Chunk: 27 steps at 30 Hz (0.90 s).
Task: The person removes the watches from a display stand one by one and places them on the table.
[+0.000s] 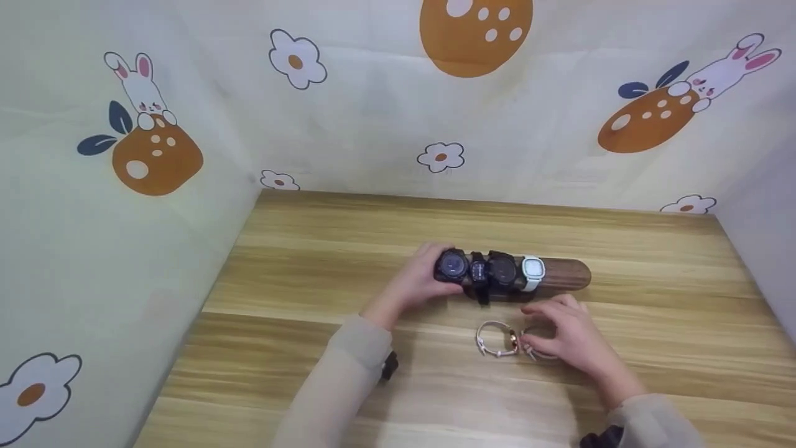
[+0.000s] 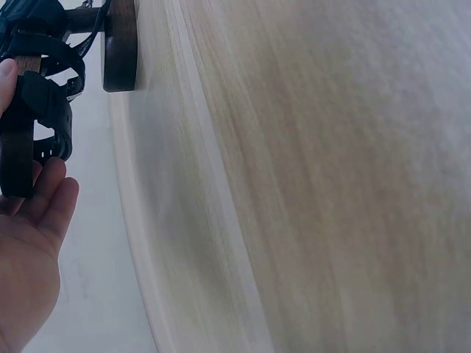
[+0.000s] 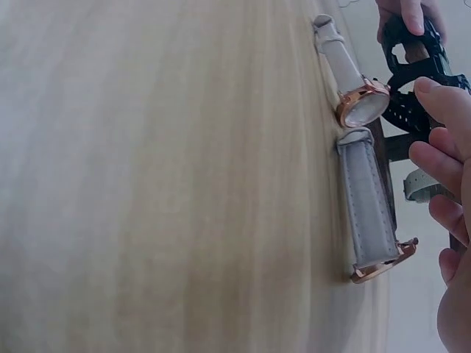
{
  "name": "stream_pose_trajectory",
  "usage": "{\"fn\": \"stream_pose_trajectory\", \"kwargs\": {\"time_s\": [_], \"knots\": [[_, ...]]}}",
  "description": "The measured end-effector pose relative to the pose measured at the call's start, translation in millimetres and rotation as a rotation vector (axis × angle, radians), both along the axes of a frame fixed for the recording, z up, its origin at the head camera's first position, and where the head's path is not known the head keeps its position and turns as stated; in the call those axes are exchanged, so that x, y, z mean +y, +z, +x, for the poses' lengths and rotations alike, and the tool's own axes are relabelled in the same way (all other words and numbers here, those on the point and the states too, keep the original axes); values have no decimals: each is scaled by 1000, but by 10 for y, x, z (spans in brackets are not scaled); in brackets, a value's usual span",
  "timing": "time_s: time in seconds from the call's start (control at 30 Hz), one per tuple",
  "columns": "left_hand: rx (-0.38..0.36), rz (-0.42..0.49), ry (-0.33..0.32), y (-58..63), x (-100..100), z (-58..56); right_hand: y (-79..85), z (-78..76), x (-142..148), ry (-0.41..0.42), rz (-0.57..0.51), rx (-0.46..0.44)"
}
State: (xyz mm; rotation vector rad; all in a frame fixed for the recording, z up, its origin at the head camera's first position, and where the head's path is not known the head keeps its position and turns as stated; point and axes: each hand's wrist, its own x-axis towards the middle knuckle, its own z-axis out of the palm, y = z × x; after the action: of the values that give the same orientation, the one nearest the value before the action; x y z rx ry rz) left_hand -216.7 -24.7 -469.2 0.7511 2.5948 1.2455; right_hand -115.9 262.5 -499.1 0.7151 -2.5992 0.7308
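A dark wooden watch stand (image 1: 567,274) lies across the table, bearing several black watches (image 1: 502,269) and a white watch (image 1: 533,267) toward its right. My left hand (image 1: 424,279) grips its left end beside a round black watch (image 1: 453,264); the left wrist view shows fingers (image 2: 55,198) under the bar's end. Below the stand, two pale-strapped watches with rose-gold cases lie on the table, one at left (image 1: 497,340) and one at right (image 1: 540,343). Over the right one hovers my right hand (image 1: 569,333), thumb and fingers apart. That hand partly hides the watch.
Wood-grain table (image 1: 298,267) extends on all sides. A pale printed cloth (image 1: 360,124) with rabbits, oranges and flowers rises behind the table and along its left. Another pale wall (image 1: 758,186) stands at the right edge.
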Motion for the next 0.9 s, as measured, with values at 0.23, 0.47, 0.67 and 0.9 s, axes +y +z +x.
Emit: {"fn": "stream_pose_trajectory", "kwargs": {"time_s": [0.23,0.47,0.67,0.9], "knots": [[1,3,-4,-1,-3,4,78,2,13,-30,-32,-62],[-3,-9,5,16,-1,9,135,-17,14,-50,-49,-75],[-8,-12,-4,8,16,-9,188,-54,16,-79,-88,-35],[9,6,-2,-6,2,-9,235,-88,25,-107,-127,-23]]}}
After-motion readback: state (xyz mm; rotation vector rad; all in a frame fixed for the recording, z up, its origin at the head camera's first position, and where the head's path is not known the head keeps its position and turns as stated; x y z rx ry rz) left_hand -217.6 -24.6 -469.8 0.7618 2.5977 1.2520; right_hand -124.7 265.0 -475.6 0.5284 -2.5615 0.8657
